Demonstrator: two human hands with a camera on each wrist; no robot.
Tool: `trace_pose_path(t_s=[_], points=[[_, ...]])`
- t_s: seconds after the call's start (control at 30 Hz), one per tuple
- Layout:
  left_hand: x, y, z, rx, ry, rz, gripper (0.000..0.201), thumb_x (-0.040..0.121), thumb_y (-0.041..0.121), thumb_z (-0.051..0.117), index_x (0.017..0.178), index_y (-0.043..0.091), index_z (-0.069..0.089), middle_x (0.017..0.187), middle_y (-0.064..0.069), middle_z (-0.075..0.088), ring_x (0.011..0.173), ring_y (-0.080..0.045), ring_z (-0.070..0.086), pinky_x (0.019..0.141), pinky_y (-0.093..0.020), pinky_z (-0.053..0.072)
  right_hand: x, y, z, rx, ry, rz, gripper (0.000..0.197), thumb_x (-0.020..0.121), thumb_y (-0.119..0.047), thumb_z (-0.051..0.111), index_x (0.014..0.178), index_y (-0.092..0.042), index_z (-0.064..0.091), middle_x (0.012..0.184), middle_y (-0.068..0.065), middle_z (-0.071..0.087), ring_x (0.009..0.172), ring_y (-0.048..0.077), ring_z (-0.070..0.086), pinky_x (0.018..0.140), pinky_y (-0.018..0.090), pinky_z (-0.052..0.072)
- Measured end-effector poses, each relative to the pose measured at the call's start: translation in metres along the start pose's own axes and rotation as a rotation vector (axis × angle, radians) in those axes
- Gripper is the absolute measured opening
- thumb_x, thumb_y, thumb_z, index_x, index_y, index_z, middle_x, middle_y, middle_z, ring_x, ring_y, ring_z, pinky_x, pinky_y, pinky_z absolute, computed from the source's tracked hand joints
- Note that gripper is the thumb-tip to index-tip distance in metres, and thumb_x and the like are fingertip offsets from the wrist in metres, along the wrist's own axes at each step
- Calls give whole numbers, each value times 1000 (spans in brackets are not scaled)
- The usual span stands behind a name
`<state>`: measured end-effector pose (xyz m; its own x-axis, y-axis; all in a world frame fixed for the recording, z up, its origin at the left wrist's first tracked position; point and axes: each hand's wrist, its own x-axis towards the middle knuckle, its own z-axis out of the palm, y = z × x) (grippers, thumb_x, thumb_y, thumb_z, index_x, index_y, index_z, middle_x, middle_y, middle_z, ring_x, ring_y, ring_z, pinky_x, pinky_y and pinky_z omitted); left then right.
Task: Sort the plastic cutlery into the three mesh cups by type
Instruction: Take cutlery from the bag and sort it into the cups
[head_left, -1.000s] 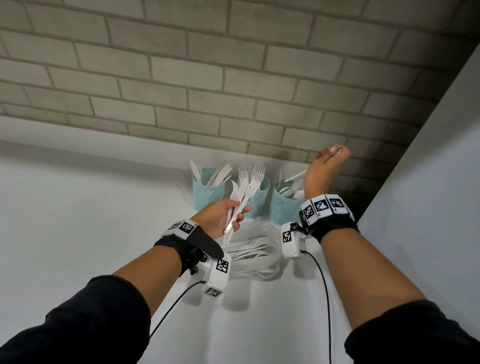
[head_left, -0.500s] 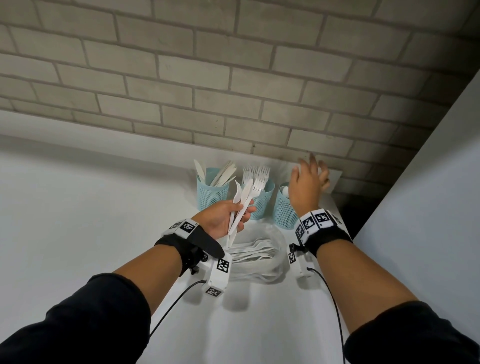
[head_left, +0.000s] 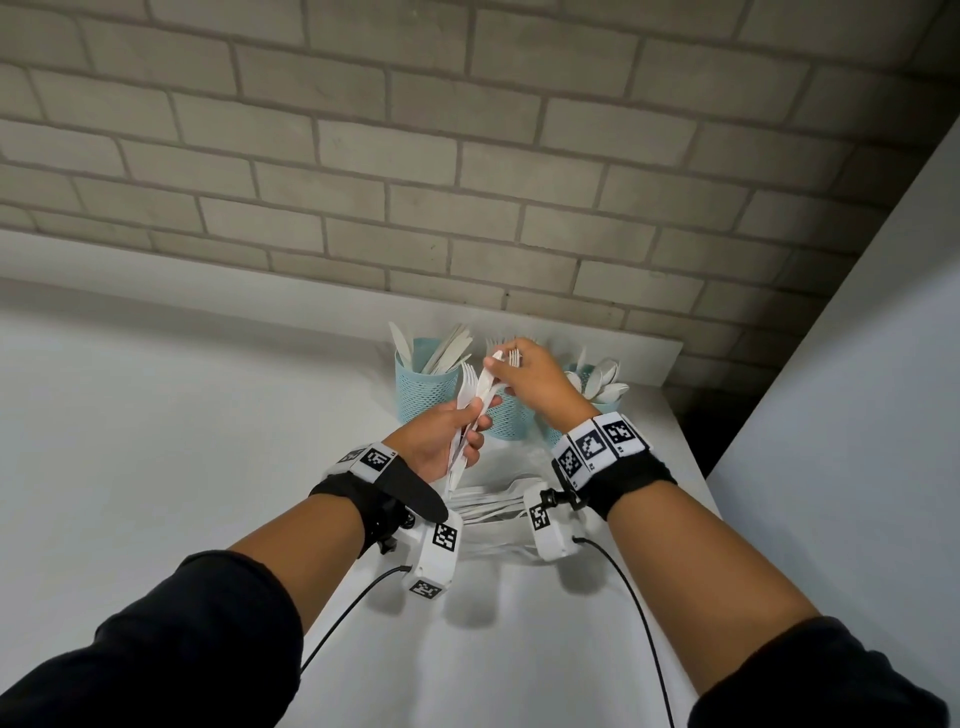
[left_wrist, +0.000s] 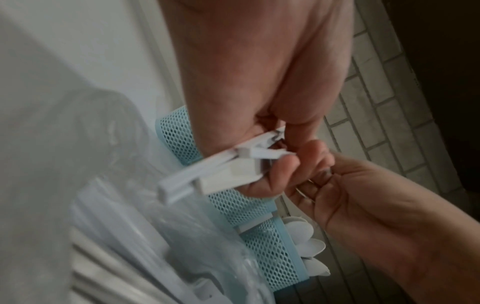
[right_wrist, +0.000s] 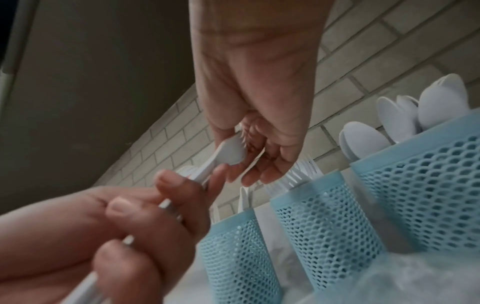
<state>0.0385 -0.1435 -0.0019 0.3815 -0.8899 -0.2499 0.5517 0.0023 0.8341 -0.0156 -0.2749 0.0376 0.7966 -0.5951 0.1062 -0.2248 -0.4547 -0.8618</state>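
**Head view: fork being drawn from held bundle, cups part-filled**

Head view, left to right. The left hand (head_left: 441, 441) is closed round a bundle of cutlery (head_left: 470, 410), handles down and heads up, evidently so single pieces can be picked off the top. Far left stands the knife cup (head_left: 415, 395); the fork cup (head_left: 506, 418) sits beside it, mostly hidden behind the hands. The right hand (head_left: 530, 379) pinches the head of one fork (right_wrist: 231, 152) still seated in the bundle; tines show at its fingertips in the right wrist view. Judged destination: the fork cup directly beneath. Far right, the spoon cup (head_left: 605, 402) holds spoons, bowls up. Near the wrists, unsorted cutlery lies in a clear bag (head_left: 498, 512) on the bench (head_left: 156, 467).
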Motion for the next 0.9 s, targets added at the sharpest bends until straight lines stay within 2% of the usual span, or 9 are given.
trace_pose_path(t_s=[0.1, 0.2, 0.3, 0.43, 0.53, 0.57, 0.67, 0.77, 0.9], points=[[-4, 0, -5, 24, 30, 11, 21, 101, 24, 38, 106, 15, 57, 65, 6, 44, 42, -1, 38, 41, -10, 33, 4, -1, 1, 53, -35, 50, 10, 85, -20, 67, 84, -17, 58, 106, 12, 68, 93, 22, 63, 88, 37, 49], [-8, 6, -12, 46, 71, 26, 21, 100, 24, 40, 101, 15, 59, 62, 7, 46, 40, 0, 37, 41, -10, 31, 14, -12, 3, 129, 15, 70, 13, 86, -18, 66, 76, -19, 57, 95, 10, 68, 86, 22, 62, 83, 36, 48], [-12, 11, -22, 60, 122, 62, 19, 100, 24, 41, 102, 14, 57, 66, 6, 44, 40, 0, 37, 40, -10, 30, 30, -26, 2, 249, 160, 47, 10, 89, -12, 60, 80, -15, 58, 78, 1, 61, 71, 14, 57, 76, 30, 48], [-15, 15, -40, 75, 202, 95, 19, 100, 25, 41, 100, 14, 57, 67, 6, 42, 39, 0, 35, 40, -11, 28, 49, -43, 1, 336, 374, -32, 3, 92, -10, 56, 92, -12, 54, 75, 0, 57, 55, 8, 53, 49, 12, 44], [-18, 15, -50, 90, 274, 111, 23, 100, 31, 40, 99, 16, 58, 65, 6, 39, 39, 0, 33, 40, -12, 25, 58, -48, 9, 427, 501, -87, 8, 94, -8, 51, 89, -14, 50, 78, 1, 58, 42, 2, 54, 56, 19, 50], [-19, 15, -51, 88, 287, 110, 25, 100, 33, 39, 99, 16, 58, 65, 6, 38, 40, 0, 32, 40, -12, 25, 59, -48, 12, 411, 519, -109, 9, 95, -8, 49, 90, -15, 51, 81, 4, 59, 44, 3, 55, 60, 21, 51], [-20, 14, -56, 81, 309, 115, 24, 100, 33, 40, 100, 17, 58, 65, 6, 38, 41, -1, 32, 41, -13, 26, 55, -42, 31, 283, 480, -201, 13, 98, -12, 45, 100, -10, 57, 86, 9, 60, 64, 18, 59, 58, 12, 48], [-20, 12, -58, 100, 325, 108, 17, 99, 27, 44, 102, 17, 58, 65, 5, 38, 42, -2, 34, 40, -12, 28, 49, -30, 48, 131, 443, -266, 18, 99, -18, 44, 101, -7, 59, 82, 14, 65, 74, 26, 63, 64, 30, 50], [-24, 10, -60, 90, 314, 81, 16, 100, 23, 43, 101, 14, 57, 67, 4, 42, 43, -2, 39, 41, -12, 32, 46, -19, 54, -64, 417, -350, 24, 99, -20, 43, 107, -8, 63, 88, 12, 66, 78, 24, 58, 65, 25, 39]])
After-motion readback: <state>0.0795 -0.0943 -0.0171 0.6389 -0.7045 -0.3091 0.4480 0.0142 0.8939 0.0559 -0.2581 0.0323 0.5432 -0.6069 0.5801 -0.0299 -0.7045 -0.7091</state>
